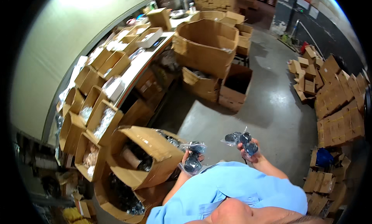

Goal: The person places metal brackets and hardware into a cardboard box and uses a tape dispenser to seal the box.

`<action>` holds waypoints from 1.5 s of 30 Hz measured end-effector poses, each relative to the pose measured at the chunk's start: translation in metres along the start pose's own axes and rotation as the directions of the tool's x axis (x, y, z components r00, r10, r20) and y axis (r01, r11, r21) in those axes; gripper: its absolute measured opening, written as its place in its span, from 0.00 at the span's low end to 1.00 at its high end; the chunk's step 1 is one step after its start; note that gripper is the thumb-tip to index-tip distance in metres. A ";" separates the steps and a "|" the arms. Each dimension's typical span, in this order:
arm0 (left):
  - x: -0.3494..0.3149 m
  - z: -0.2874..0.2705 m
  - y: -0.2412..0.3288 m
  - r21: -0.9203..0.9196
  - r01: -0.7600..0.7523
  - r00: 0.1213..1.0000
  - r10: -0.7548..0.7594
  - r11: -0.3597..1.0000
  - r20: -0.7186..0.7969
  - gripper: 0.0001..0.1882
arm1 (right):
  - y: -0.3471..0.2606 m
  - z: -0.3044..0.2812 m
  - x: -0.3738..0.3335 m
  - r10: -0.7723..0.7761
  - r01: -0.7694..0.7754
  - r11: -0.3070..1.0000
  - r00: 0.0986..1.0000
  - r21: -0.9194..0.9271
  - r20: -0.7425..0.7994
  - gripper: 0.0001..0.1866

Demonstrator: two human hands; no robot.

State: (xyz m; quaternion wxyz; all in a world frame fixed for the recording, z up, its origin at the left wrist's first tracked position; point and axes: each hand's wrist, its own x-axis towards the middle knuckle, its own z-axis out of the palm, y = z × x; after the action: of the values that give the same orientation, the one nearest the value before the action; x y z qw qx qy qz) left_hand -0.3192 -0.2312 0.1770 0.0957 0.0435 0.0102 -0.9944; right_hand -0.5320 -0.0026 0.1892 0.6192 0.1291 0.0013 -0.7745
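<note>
The left hand (190,159) was closed around a clear plastic bag of dark round parts (193,156), and the right hand (248,150) gripped a second clear bag of the same dark parts (241,140); both bags were held in the air before the chest, above the grey concrete floor (271,108). The open brown cardboard box (149,156) with more such bags stood just beside the left hand. In my judgement, a firm hold on the body of each slippery bag, not on its loose edge, would keep it secure.
</note>
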 end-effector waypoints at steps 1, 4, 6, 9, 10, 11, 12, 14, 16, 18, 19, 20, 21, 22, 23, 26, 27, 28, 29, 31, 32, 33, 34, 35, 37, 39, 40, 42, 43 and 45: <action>0.026 0.013 -0.012 0.054 0.086 0.996 -0.087 0.995 0.030 0.24 | -0.012 0.002 -0.019 -0.155 0.155 0.988 0.988 -0.014 -0.005 0.21; 0.093 0.032 -0.028 0.025 0.246 0.968 -0.247 0.969 0.051 0.20 | -0.050 -0.008 -0.054 -0.316 0.315 0.949 0.947 0.028 0.050 0.22; 0.138 0.034 -0.033 0.041 0.333 0.941 -0.334 0.942 0.052 0.17 | -0.071 -0.022 -0.064 -0.431 0.412 0.895 0.898 0.171 0.087 0.23; 0.207 0.044 -0.056 0.102 0.385 0.921 -0.389 0.917 0.024 0.17 | -0.106 -0.025 -0.069 -0.493 0.445 0.849 0.861 0.284 0.125 0.23; 0.228 0.036 -0.067 0.145 0.303 0.952 -0.292 0.942 -0.088 0.18 | -0.122 -0.019 -0.070 -0.504 0.457 0.843 0.855 0.284 0.122 0.24; 0.252 0.032 -0.076 0.148 0.305 0.952 -0.296 0.941 -0.080 0.18 | -0.141 -0.012 -0.072 -0.507 0.459 0.843 0.852 0.280 0.130 0.24; 0.275 0.039 -0.088 0.137 0.400 0.916 -0.395 0.906 -0.066 0.18 | -0.161 -0.006 -0.075 -0.527 0.475 0.835 0.836 0.279 0.153 0.23; 0.320 0.044 -0.113 0.110 0.505 0.863 -0.500 0.856 -0.076 0.18 | -0.207 -0.001 -0.081 -0.575 0.523 0.810 0.798 0.264 0.182 0.23; 0.370 0.042 -0.137 0.083 0.542 0.839 -0.532 0.836 -0.115 0.15 | -0.263 -0.007 -0.091 -0.603 0.556 0.788 0.783 0.265 0.151 0.22; 0.418 0.046 -0.157 0.100 0.560 0.827 -0.546 0.823 -0.136 0.14 | -0.313 0.002 -0.094 -0.647 0.612 0.745 0.759 0.265 0.068 0.21; 0.443 0.049 -0.164 0.131 0.560 0.827 -0.545 0.818 -0.135 0.14 | -0.342 0.008 -0.091 -0.644 0.608 0.750 0.762 0.261 0.074 0.21; 0.478 0.054 -0.167 0.138 0.564 0.825 -0.555 0.814 -0.104 0.14 | -0.374 0.013 -0.088 -0.658 0.622 0.722 0.753 0.305 0.021 0.21; 0.501 0.062 -0.173 0.129 0.581 0.814 -0.574 0.804 -0.091 0.14 | -0.387 0.013 -0.095 -0.674 0.645 0.677 0.737 0.354 -0.056 0.21; 0.529 0.075 -0.182 0.065 0.587 0.810 -0.586 0.807 -0.030 0.14 | -0.413 0.023 -0.092 -0.710 0.682 0.683 0.704 0.261 0.017 0.21; 0.552 0.089 -0.190 0.110 0.548 0.835 -0.534 0.829 -0.132 0.13 | -0.435 0.032 -0.093 -0.715 0.688 0.676 0.699 0.263 0.009 0.21; 0.631 0.095 -0.205 0.083 0.554 0.830 -0.542 0.828 -0.132 0.13 | -0.489 0.063 -0.082 -0.756 0.732 0.651 0.650 0.201 0.079 0.25; 0.658 0.106 -0.211 0.096 0.599 0.800 -0.587 0.795 -0.124 0.13 | -0.509 0.061 -0.081 -0.768 0.743 0.636 0.636 0.211 0.074 0.25; 0.683 0.110 -0.220 0.112 0.610 0.792 -0.599 0.784 -0.119 0.12 | -0.529 0.057 -0.081 -0.779 0.744 0.621 0.621 0.247 0.088 0.23; 0.706 0.113 -0.229 0.130 0.620 0.784 -0.610 0.774 -0.114 0.12 | -0.550 0.052 -0.082 -0.789 0.743 0.607 0.606 0.283 0.101 0.21; 0.754 0.105 -0.248 0.133 0.624 0.780 -0.605 0.770 -0.161 0.12 | -0.590 0.046 -0.084 -0.810 0.767 0.577 0.581 0.281 0.077 0.21; 0.777 0.100 -0.258 0.133 0.617 0.783 -0.588 0.776 -0.201 0.12 | -0.611 0.044 -0.085 -0.798 0.747 0.574 0.602 0.335 0.025 0.22; 0.799 0.094 -0.270 0.135 0.621 0.780 -0.592 0.772 -0.203 0.12 | -0.634 0.044 -0.087 -0.781 0.727 0.568 0.624 0.385 -0.027 0.22; 0.820 0.089 -0.282 0.104 0.613 0.787 -0.593 0.783 -0.169 0.11 | -0.660 0.039 -0.088 -0.799 0.758 0.553 0.600 0.346 -0.039 0.25; 0.841 0.083 -0.293 0.073 0.603 0.795 -0.591 0.795 -0.134 0.11 | -0.688 0.037 -0.088 -0.798 0.757 0.553 0.601 0.347 -0.039 0.25; 0.883 0.085 -0.312 0.087 0.582 0.808 -0.563 0.809 -0.172 0.12 | -0.747 0.051 -0.091 -0.751 0.713 0.603 0.659 0.358 -0.048 0.26; 0.933 0.075 -0.326 0.060 0.596 0.793 -0.576 0.800 -0.198 0.13 | -0.817 0.067 -0.088 -0.737 0.697 0.641 0.676 0.322 0.003 0.25; 0.954 0.086 -0.331 0.062 0.556 0.806 -0.520 0.829 -0.283 0.15 | -0.849 0.081 -0.081 -0.728 0.691 0.646 0.686 0.324 -0.011 0.25; 1.001 0.103 -0.340 0.082 0.498 0.846 -0.462 0.864 -0.267 0.14 | -0.915 0.103 -0.065 -0.718 0.689 0.664 0.696 0.290 -0.011 0.23; 1.023 0.116 -0.346 0.123 0.439 0.875 -0.392 0.890 -0.285 0.13 | -0.949 0.113 -0.057 -0.720 0.696 0.670 0.694 0.259 -0.005 0.22; 1.063 0.135 -0.344 0.044 0.363 0.927 -0.356 0.931 -0.118 0.13 | -1.014 0.140 -0.032 -0.666 0.659 0.742 0.746 0.128 0.022 0.20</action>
State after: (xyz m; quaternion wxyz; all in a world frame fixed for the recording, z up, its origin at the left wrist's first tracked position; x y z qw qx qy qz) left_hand -1.4359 -0.0992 0.2211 -0.0903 0.0975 -0.0092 -0.9911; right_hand -1.5268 0.2418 0.1713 0.2953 0.1290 -0.0169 -0.9465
